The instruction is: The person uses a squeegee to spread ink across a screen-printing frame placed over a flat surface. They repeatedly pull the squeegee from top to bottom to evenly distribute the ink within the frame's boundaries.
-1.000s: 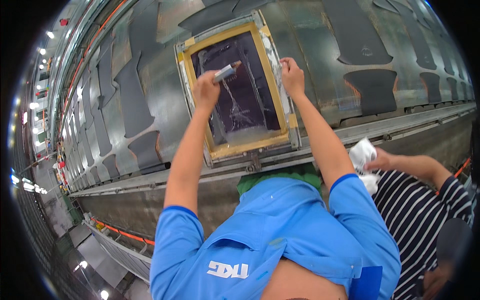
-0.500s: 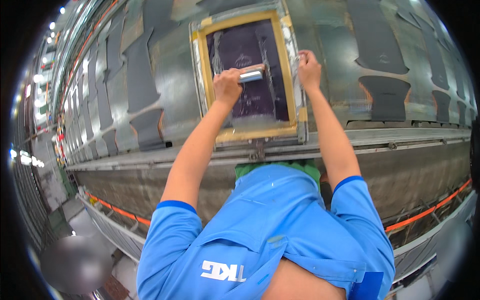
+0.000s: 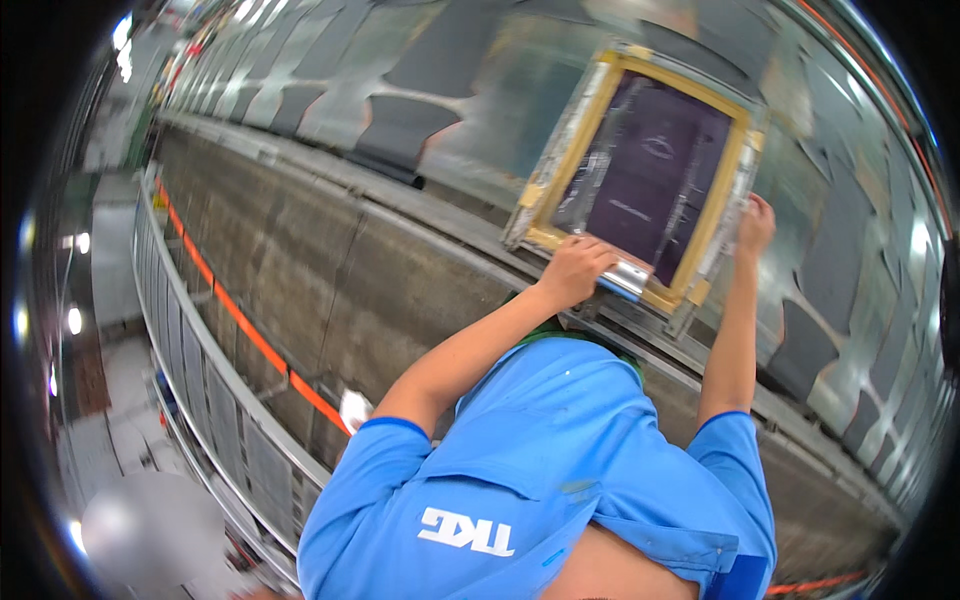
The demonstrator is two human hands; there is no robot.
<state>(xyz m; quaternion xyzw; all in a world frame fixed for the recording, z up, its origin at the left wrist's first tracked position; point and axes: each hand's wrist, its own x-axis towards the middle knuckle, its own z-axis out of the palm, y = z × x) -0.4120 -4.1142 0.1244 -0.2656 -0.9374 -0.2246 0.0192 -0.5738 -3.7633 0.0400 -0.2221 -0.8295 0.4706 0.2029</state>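
A screen printing frame point(image 3: 737, 150) with a yellow-taped inner border lies on the long table, its dark purple mesh point(image 3: 655, 165) showing a small pale motif. My left hand point(image 3: 578, 272) is closed around a squeegee point(image 3: 630, 277) with a shiny metal bar and a blue edge. The squeegee sits at the near end of the mesh, by the frame's near border. At the frame's right side, my right hand point(image 3: 756, 228) has its fingers closed on the outer edge. Clear streaks run along both sides of the mesh.
Dark grey cut pieces point(image 3: 405, 128) lie in rows along the shiny table point(image 3: 505, 85). A metal rail point(image 3: 460, 232) borders the table's near edge. Below left runs an orange strip point(image 3: 250, 335) beside a grey railing point(image 3: 215, 370).
My left hand has drawn the squeegee from mid-mesh to the near end of the frame. The right hand stays at the frame's right edge. The whole view has turned.
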